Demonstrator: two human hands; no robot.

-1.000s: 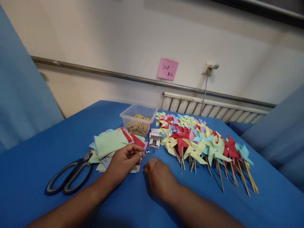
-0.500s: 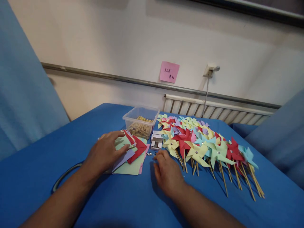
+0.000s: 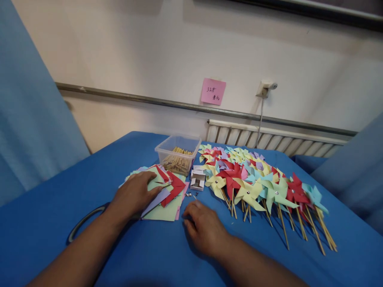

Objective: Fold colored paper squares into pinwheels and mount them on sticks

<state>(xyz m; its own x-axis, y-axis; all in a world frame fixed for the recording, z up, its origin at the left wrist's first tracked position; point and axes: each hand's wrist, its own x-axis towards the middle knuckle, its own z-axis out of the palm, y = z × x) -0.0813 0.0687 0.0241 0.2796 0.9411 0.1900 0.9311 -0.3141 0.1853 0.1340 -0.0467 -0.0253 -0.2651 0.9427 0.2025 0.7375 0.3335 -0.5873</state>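
Observation:
My left hand [image 3: 136, 193] lies over a pile of cut coloured paper [image 3: 176, 184], its thumb and forefinger apart on the upper sheets. Red, pale green, purple and pink pieces show around it. My right hand [image 3: 206, 227] rests on the blue cloth with curled fingers; whatever they may hold is hidden. Just beyond its knuckles lie several small metal pins [image 3: 189, 194]. A small open white box [image 3: 197, 181] stands behind the pins. Under my left wrist, a pair of scissors shows only its dark handle loop [image 3: 79, 229].
A clear plastic tub [image 3: 179, 153] of short wooden sticks stands behind the paper. Many finished paper pinwheels [image 3: 247, 192] on sticks cover the right side of the table. A radiator [image 3: 236, 133], a pink note [image 3: 213, 91] and a plugged-in cable [image 3: 261, 119] are along the wall.
My right hand has drawn back from the pins, toward me and slightly left. My left hand stays over the paper pile, with hardly any shift.

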